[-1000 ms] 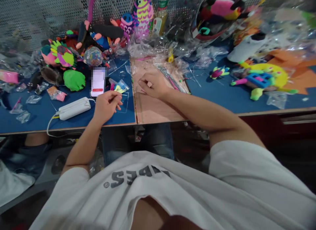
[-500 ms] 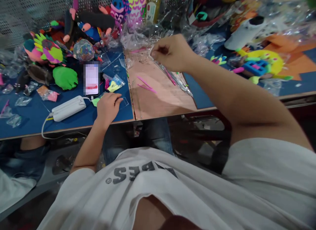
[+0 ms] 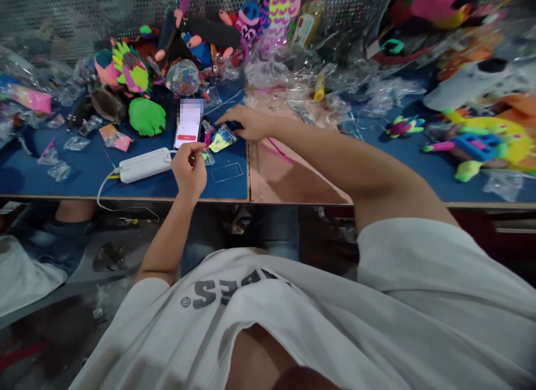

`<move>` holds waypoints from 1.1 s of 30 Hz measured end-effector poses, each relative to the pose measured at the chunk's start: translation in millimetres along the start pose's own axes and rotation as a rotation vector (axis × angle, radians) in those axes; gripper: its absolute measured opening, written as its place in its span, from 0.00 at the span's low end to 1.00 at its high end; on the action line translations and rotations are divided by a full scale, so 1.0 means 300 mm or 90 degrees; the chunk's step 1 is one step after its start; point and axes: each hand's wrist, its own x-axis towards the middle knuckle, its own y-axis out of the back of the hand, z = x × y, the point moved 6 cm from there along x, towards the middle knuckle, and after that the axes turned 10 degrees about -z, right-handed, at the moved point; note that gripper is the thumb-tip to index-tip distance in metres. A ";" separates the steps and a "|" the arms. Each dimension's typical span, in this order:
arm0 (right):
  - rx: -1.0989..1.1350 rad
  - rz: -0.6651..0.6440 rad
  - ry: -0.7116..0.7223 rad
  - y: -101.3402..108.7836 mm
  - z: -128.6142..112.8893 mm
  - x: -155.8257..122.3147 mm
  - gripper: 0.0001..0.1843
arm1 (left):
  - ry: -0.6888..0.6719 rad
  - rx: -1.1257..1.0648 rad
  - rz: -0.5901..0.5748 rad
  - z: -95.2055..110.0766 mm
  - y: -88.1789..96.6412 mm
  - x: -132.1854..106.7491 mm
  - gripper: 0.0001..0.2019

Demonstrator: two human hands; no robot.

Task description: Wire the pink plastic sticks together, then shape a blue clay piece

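Note:
My left hand (image 3: 190,169) is raised just in front of the phone (image 3: 188,124), which lies lit on the blue mat. Its thumb and index finger are pinched together; what they hold, if anything, is too small to make out. A small green bagged piece (image 3: 208,157) shows beside its fingertips. My right hand (image 3: 248,123) reaches across from the right with its fingers stretched and apart. They are over the clear bag of yellow and blue clay (image 3: 221,139), and I see nothing held in them.
A white power bank (image 3: 146,165) with a cable lies left of my left hand. Clay models, such as a green lump (image 3: 147,117) and a small turtle (image 3: 405,126), sit around. Pink sticks (image 3: 280,151) lie on the wooden board (image 3: 288,180). A bottle (image 3: 307,21) stands behind crumpled plastic.
My right hand has come left from the thin sticks to the clay bag, and its fingers have spread. My left hand has lifted into a pinch. The view has turned left.

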 end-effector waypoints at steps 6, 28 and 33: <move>-0.029 -0.075 0.033 -0.025 -0.088 -0.002 0.40 | -0.118 0.317 -0.434 0.086 -0.113 -0.149 0.30; -0.402 0.211 -0.105 0.261 -0.152 -0.268 0.31 | -0.172 0.400 -0.590 0.065 -0.135 -0.209 0.64; -0.153 0.259 0.012 0.196 -0.312 -0.394 0.28 | -0.164 0.151 -0.466 0.029 -0.074 -0.200 0.60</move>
